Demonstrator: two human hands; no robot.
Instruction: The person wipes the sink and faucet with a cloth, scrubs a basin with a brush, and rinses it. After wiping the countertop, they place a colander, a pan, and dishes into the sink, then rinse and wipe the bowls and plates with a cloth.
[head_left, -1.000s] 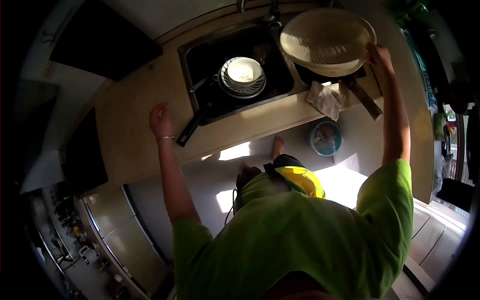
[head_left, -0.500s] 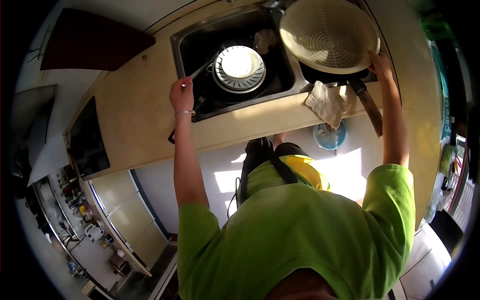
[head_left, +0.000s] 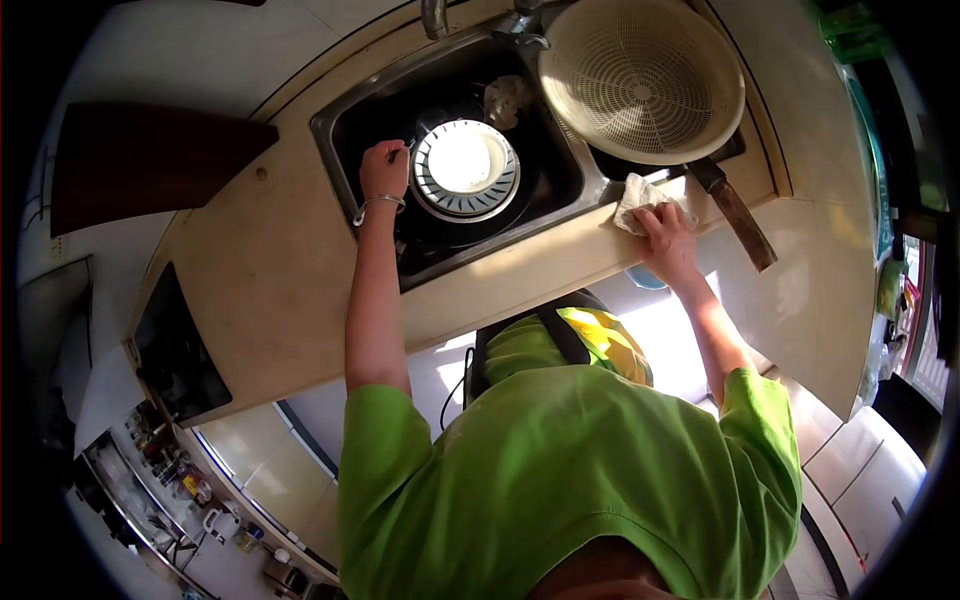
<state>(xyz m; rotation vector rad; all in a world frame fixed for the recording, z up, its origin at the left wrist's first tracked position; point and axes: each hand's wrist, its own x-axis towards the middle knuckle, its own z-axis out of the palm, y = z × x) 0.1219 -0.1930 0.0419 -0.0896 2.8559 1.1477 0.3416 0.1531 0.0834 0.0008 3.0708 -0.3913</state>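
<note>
Remotely, I have the right hand [head_left: 668, 238] gripping cloth [head_left: 630, 203] at six o'clock of the colander [head_left: 642, 92], while the left hand [head_left: 384, 172], hold unclear, could bump over stacked dishes [head_left: 466, 160] at its three o'clock.

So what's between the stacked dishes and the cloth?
In the head view, dark basin and the sink's metal rim lie between the dishes and the cloth.

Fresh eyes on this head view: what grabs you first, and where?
The sunlit white bowl, stacked on a striped dish in the left sink basin. Then the big cream colander at upper right, over the other basin. Below it, the right hand is on a pale cloth near the counter's front edge.
</note>
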